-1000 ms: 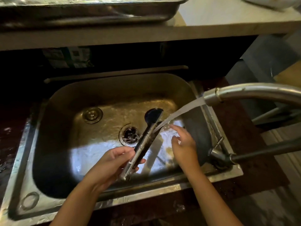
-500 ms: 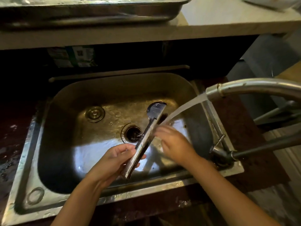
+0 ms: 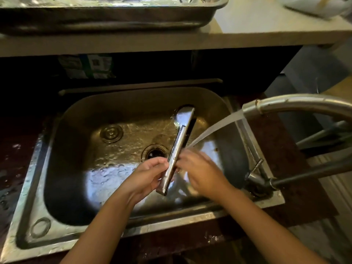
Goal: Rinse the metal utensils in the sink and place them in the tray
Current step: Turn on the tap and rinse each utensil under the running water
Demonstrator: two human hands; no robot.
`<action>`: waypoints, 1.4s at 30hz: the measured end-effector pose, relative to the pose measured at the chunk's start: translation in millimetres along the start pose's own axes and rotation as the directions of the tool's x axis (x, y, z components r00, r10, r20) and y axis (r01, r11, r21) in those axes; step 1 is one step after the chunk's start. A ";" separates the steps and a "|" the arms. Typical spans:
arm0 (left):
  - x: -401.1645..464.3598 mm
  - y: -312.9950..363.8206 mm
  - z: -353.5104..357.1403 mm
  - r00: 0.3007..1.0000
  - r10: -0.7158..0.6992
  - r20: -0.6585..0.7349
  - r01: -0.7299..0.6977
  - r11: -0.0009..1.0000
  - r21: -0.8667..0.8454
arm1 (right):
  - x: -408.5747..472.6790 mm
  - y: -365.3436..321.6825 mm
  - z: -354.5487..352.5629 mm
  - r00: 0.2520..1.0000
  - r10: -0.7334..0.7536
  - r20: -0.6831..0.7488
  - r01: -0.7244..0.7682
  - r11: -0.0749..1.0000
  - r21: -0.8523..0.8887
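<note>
While gripping the tongs in the left hand over the sink, rubbing with right hand, curled against handle, under running water.

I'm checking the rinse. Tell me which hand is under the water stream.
The right hand. The faucet's stream lands on it beside the utensil, and it is motion-blurred. The left hand grips the utensil's handle end, clear of the stream.

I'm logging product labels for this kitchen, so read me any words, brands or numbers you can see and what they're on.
Nothing can be read.
Package on the dark shelf behind the sink: green and white printed label, too blurred and dim to read.
Utensil, tap, tray: no visible text.
</note>
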State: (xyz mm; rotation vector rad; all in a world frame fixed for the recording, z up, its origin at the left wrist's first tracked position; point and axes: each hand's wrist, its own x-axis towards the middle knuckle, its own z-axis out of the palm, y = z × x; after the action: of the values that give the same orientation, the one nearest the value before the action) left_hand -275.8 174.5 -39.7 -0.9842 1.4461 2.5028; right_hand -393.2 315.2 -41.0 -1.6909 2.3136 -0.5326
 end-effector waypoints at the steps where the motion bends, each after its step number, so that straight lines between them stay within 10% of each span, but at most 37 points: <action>1: 1.5 -0.2 1.1 1.000 0.000 0.007 0.000 1.000 0.007 | 4.7 6.8 -5.0 0.996 0.088 -0.028 -0.088 0.996 -0.016; 7: 11.9 4.0 11.3 0.999 0.014 -0.040 -0.014 1.000 -0.001 | -26.2 -23.4 23.3 0.999 0.016 0.052 -0.018 0.999 0.032; 11: 14.4 2.1 16.2 0.996 0.022 -0.091 -0.028 0.998 -0.063 | -38.4 -27.2 29.0 0.991 0.128 -0.039 -0.106 0.928 0.358; 15: 6.6 -4.0 15.6 0.996 0.038 -0.086 -0.035 0.999 0.035 | -5.4 -14.5 14.3 0.708 0.705 0.028 -0.418 0.386 0.822; 19: -7.6 -16.3 5.6 1.000 0.011 -0.028 -0.009 0.996 0.088 | 21.3 5.8 -0.9 0.647 0.657 0.388 -0.284 -0.265 0.922; 30: -19.0 -7.0 -18.4 0.981 -0.149 0.124 0.116 0.965 0.237 | 33.0 -12.2 11.0 0.630 0.630 0.454 -0.478 -0.145 0.866; 42: -25.3 -1.7 -10.7 0.987 -0.095 0.129 0.068 0.977 0.201 | 48.7 11.0 2.3 0.533 0.825 0.190 -0.539 0.158 0.827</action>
State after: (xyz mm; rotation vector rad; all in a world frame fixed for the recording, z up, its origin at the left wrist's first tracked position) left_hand -250.0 172.7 -30.2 -0.8027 1.5404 2.2687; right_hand -417.0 271.5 -46.2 0.0315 2.0750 -1.4144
